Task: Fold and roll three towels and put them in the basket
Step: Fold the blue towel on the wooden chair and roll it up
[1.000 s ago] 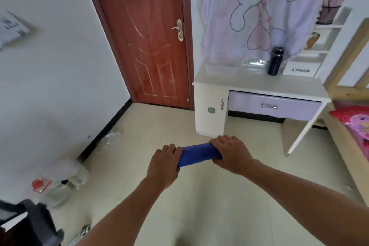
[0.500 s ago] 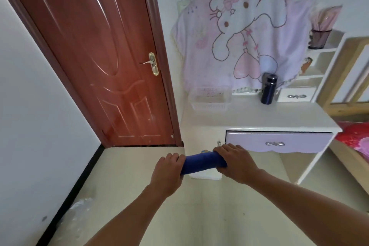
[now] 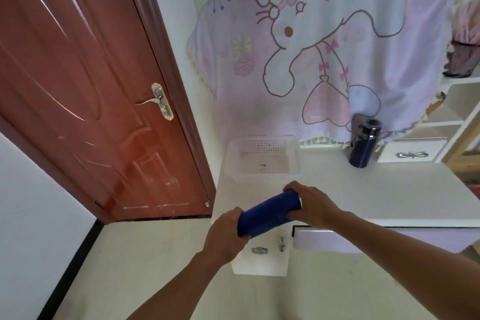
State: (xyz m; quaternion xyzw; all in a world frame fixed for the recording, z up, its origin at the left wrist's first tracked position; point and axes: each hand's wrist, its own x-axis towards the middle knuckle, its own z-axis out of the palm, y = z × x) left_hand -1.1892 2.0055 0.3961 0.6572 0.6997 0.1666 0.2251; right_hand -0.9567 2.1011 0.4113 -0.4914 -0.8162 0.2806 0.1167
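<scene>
A rolled dark blue towel (image 3: 267,216) is held in the air between both hands, tilted up to the right, over the front left edge of the white desk (image 3: 376,197). My left hand (image 3: 225,235) grips its lower left end. My right hand (image 3: 310,205) closes over its upper right end. A white plastic basket (image 3: 232,163) with perforated walls stands on the desk's left rear corner, just beyond the towel; I see nothing inside it. No other towels are in view.
A dark blue flask (image 3: 363,143) stands on the desk right of the basket. A pink cartoon blanket (image 3: 324,47) hangs behind. A brown door (image 3: 78,86) is shut on the left. White shelves (image 3: 452,117) and a small drawer (image 3: 411,154) are at right.
I have come closer to the desk; the basket and desk now fill the middle of the view. Both hands still hold the rolled towel, now raised over the desk's front edge and more tilted.
</scene>
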